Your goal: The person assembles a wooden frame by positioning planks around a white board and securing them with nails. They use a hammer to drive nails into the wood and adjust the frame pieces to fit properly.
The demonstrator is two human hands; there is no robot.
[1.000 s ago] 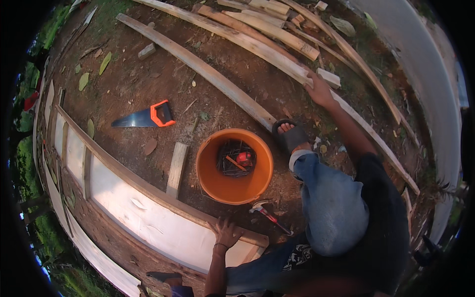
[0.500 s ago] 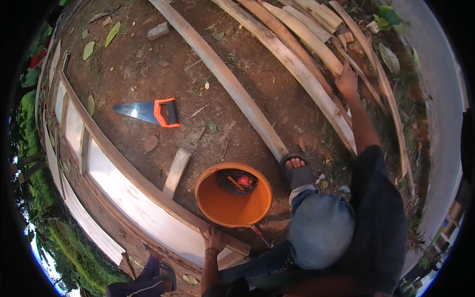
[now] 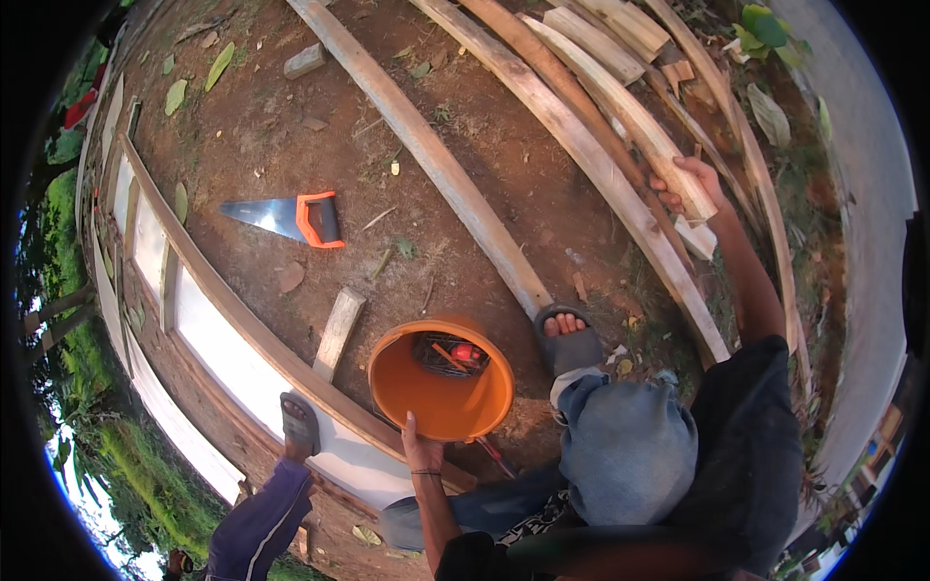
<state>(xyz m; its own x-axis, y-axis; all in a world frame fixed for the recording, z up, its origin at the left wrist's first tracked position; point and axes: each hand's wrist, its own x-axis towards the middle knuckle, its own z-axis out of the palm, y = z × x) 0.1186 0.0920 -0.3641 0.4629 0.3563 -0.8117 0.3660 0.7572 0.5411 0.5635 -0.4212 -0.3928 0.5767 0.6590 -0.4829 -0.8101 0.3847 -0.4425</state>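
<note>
Gripping the end of a pale plank [image 3: 647, 145] with the right hand [image 3: 690, 186], grip closed around it, among the stacked planks [image 3: 542, 116] on the bare ground. Resting the left hand [image 3: 422, 451] on the near rim of the orange bucket [image 3: 441, 402], fingers laid flat, grip open. Standing beside a framed white panel [image 3: 218, 339]; lying well apart, a handsaw [image 3: 286, 218] with orange handle.
</note>
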